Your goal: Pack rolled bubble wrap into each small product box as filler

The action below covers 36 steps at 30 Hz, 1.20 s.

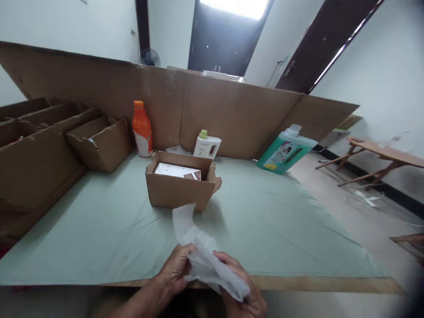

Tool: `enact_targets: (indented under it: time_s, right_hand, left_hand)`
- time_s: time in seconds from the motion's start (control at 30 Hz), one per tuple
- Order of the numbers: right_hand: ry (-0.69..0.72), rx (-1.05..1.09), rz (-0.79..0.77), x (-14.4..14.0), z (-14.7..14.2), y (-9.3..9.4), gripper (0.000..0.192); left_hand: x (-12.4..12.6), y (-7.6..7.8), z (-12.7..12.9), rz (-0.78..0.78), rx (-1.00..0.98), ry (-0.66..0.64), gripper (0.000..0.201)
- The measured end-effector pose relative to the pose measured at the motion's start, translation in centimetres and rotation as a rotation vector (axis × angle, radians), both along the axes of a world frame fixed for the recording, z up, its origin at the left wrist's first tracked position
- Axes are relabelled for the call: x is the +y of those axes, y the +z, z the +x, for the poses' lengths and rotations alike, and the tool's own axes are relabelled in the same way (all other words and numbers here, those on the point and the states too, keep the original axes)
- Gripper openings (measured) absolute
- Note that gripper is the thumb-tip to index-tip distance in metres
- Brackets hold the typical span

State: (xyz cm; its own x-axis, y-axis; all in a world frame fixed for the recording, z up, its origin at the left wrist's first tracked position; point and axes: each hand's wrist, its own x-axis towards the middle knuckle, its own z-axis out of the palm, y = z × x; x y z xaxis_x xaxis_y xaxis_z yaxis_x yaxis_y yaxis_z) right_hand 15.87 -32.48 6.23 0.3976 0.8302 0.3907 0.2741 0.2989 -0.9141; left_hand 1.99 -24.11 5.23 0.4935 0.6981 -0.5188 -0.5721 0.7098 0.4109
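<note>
Between my two hands, over the table's front edge, is a crumpled, translucent white sheet that looks like plastic or foam wrap [202, 247]. My left hand [179, 267] pinches its left side, thumb on top. My right hand [243, 285] is closed around its lower right part, which bunches near the palm. The sheet's upper end reaches toward an open cardboard box [179, 192] just beyond my hands. Inside that box lies a white carton [177, 171] with a brown patch at one corner.
On the green-covered table [265, 229] stand an orange bottle [142, 130], a white jug with a green cap [207, 145] and a teal liquid jug [285, 150]. Cardboard boxes [36, 168] line the left side. A cardboard panel [228, 117] closes the back. A wooden stool [387, 154] stands right.
</note>
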Motion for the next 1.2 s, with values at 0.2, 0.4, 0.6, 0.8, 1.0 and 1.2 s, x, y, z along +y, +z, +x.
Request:
enact_targets:
  time_s: [0.2,0.4,0.6,0.8,1.0,1.2]
  right_hand:
    - [-0.346,0.214,-0.117,2.3,2.1,-1.4,0.039]
    - [-0.145,-0.167,-0.406,5.3,1.8,-3.7,0.047]
    - [-0.426,-0.668,-0.283,3.8,5.7,-4.1,0.071]
    - [-0.174,-0.859,-0.073,3.6,1.4,-1.6,0.037]
    - [0.28,-1.079,-0.219,8.0,-6.5,-3.1,0.05]
    - [0.036,-1.054,-0.291,5.7,1.6,-3.9,0.041]
  left_hand:
    - [0.7,0.7,-5.1,0.124,0.189,0.524,0.035]
    - [1.3,-0.4,-10.6,0.108,0.378,0.583,0.024]
    - [-1.4,-1.3,-17.2,0.261,0.753,0.719,0.051]
    - [-2.1,0.3,-14.9,1.097,1.421,0.482,0.063]
    - [1.2,-2.7,-10.4,1.504,1.591,-0.344,0.058]
    - [1.7,-4.2,-16.0,1.454,1.555,-0.419,0.055]
